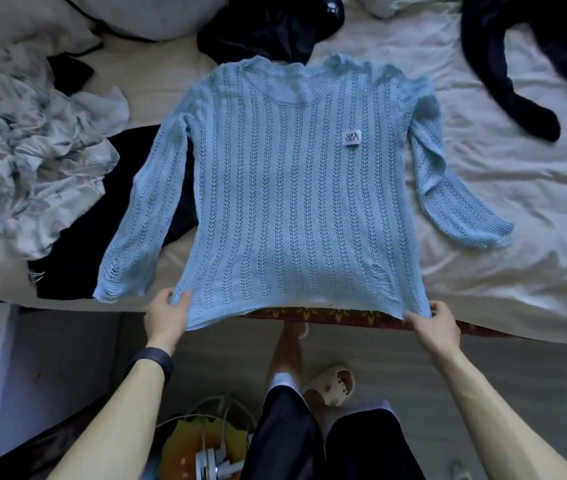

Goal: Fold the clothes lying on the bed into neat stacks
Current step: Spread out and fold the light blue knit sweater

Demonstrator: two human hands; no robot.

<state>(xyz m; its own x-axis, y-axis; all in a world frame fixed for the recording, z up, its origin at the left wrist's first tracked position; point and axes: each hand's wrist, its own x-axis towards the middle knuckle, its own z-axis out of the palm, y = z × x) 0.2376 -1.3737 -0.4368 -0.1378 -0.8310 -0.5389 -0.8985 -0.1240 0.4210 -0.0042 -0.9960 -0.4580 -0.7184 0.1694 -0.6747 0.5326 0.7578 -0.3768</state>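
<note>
On bed (483, 188), blue knit sweater (296, 188) spread flat; our left hand (166, 315) pinches left hem corner, our right hand (431, 323) pinches right hem corner.

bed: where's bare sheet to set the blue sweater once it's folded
Widest bare sheet lies beyond the right sleeve of the blue sweater, below the dark garment. A smaller patch sits above that shoulder. The left is crowded: crumpled pale clothes and a black garment under the left sleeve.

Label (352, 138) on sweater (275, 202): unreadable
</note>
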